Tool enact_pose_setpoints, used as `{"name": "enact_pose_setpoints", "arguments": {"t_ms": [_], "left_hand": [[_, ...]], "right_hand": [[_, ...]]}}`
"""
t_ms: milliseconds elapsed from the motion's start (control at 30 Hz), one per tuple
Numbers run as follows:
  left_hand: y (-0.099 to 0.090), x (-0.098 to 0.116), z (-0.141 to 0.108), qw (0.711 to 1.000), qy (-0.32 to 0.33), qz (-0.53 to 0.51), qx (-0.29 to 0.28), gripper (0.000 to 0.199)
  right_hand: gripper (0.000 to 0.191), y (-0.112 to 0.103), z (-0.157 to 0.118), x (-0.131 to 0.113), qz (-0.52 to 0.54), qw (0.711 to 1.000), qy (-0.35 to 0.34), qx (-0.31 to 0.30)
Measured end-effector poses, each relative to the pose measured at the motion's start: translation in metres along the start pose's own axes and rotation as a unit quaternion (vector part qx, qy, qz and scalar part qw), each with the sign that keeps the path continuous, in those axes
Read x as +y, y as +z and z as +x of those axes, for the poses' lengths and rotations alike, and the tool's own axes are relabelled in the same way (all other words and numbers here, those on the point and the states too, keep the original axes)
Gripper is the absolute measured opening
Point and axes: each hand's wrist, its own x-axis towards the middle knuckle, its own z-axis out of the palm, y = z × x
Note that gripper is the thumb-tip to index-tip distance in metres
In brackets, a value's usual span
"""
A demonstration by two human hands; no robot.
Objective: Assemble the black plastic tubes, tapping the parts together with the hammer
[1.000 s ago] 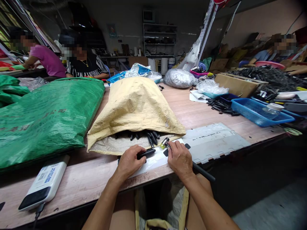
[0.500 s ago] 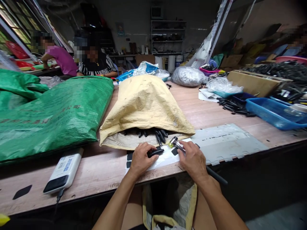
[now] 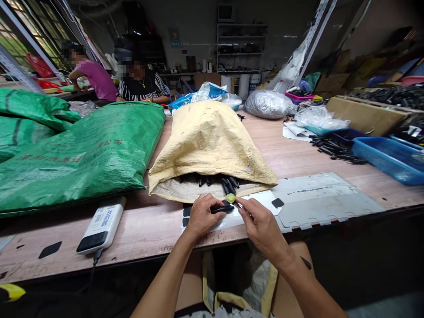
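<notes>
My left hand [image 3: 202, 216] holds a black cylindrical piece [image 3: 222, 208] low over the white sheet at the table's front edge. My right hand [image 3: 261, 221] is closed on the handle of a small hammer, whose yellow-green face [image 3: 231, 198] is beside the tip of the black piece. Just behind both hands lies a cream woven sack [image 3: 212, 141], its mouth open toward me. Several black pieces [image 3: 229, 184] poke out of the sack's mouth. White sheet [image 3: 265, 198] and black patches lie under and around the hands.
A green sack [image 3: 89, 154] and a white power bank [image 3: 102, 227] with a cable are at the left. On the right are a grey plastic sheet [image 3: 318, 198], a blue tray [image 3: 391, 159] and piled black pieces [image 3: 338, 149]. Two people sit across the table.
The hammer head has swung left and turned, its yellow-green face now close to the black piece. My right hand has tilted. The whole view has shifted, with objects appearing farther right.
</notes>
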Motion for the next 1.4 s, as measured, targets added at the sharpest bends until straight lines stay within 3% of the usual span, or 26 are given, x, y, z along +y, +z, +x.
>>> {"name": "enact_pose_setpoints", "arguments": {"t_ms": [300, 467, 667, 833, 1000, 1200, 1400], "left_hand": [[-0.001, 0.0, 0.001, 1.0, -0.014, -0.005, -0.012, 0.009], [-0.001, 0.001, 0.001, 1.0, -0.016, -0.006, -0.011, 0.007], [-0.001, 0.001, 0.001, 0.999, -0.026, -0.022, -0.01, 0.015], [-0.001, 0.002, 0.0, 0.999, -0.03, -0.019, -0.009, 0.014], [-0.001, 0.002, 0.0, 1.0, -0.027, -0.014, -0.006, 0.015], [-0.002, 0.001, 0.0, 1.0, -0.017, -0.012, -0.014, 0.014], [-0.003, 0.003, 0.0, 1.0, -0.021, -0.012, -0.019, 0.014]], "right_hand": [[0.037, 0.007, -0.002, -0.012, -0.035, 0.999, -0.019, -0.007], [0.038, 0.006, -0.004, -0.016, -0.063, 0.997, -0.002, -0.054], [0.037, -0.003, -0.003, -0.012, -0.051, 0.999, 0.006, 0.003], [0.036, -0.003, -0.007, -0.007, -0.068, 0.997, 0.024, -0.025], [0.036, -0.009, -0.002, 0.003, -0.073, 0.997, 0.032, 0.008], [0.028, -0.012, 0.006, 0.031, -0.177, 0.979, 0.088, 0.042], [0.028, -0.006, 0.006, 0.058, -0.247, 0.964, 0.079, 0.048]]}}
